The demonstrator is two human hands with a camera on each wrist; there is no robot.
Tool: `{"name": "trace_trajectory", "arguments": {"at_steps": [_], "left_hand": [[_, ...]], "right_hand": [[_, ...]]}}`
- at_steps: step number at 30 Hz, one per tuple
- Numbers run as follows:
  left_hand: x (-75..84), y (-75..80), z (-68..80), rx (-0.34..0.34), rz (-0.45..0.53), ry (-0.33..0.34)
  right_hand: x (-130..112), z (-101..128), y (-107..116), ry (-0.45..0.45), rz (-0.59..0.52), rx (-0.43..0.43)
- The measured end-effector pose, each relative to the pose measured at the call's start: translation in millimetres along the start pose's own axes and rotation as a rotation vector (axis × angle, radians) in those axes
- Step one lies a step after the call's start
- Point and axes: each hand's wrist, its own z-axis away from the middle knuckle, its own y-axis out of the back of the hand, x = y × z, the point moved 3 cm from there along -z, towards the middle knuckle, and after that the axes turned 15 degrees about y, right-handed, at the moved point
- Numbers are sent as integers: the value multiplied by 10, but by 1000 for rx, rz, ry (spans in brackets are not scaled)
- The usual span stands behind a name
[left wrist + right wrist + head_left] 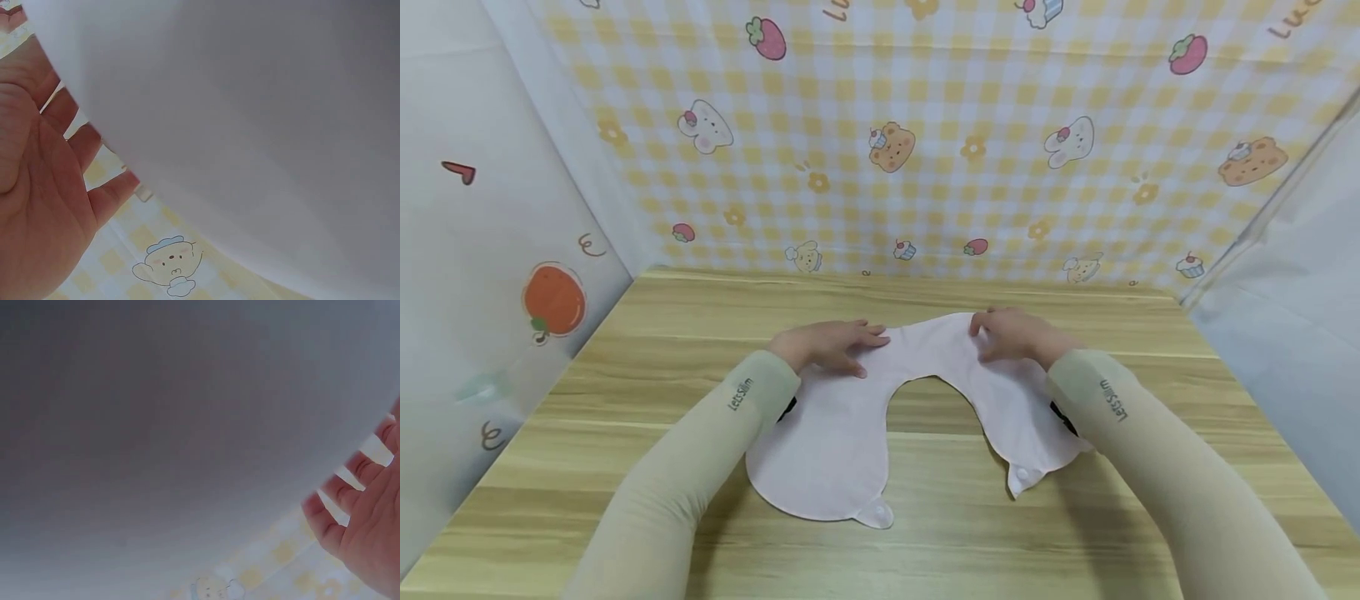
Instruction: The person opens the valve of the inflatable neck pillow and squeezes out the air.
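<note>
A pale pink U-shaped cloth, bib-like with a round snap tab at each lower end, lies on the wooden table with its curve toward the back. My left hand rests on the upper left of the curve, fingers apart. Over the upper right part is my right hand, its slightly bent fingertips touching the cloth near the back edge. The right end of the cloth looks ruffled, its tab tilted. In both wrist views, the cloth fills most of the picture and hides the fingertips.
The wooden table spreads around the cloth. Behind it hangs a yellow checked curtain with cartoon prints. White printed sheeting stands along the left side, and a pale sheet borders the right.
</note>
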Motion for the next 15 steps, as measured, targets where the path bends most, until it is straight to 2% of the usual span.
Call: {"name": "trace_trajectory", "arguments": {"at_steps": [7,15], "left_hand": [[-13,4,-6,14,3,8],[-14,2,-28,18,-14,11]], "right_hand": [[-222,-179,-13,60,-20,-13],[-436,-336,-32,83,-57,-16]]}}
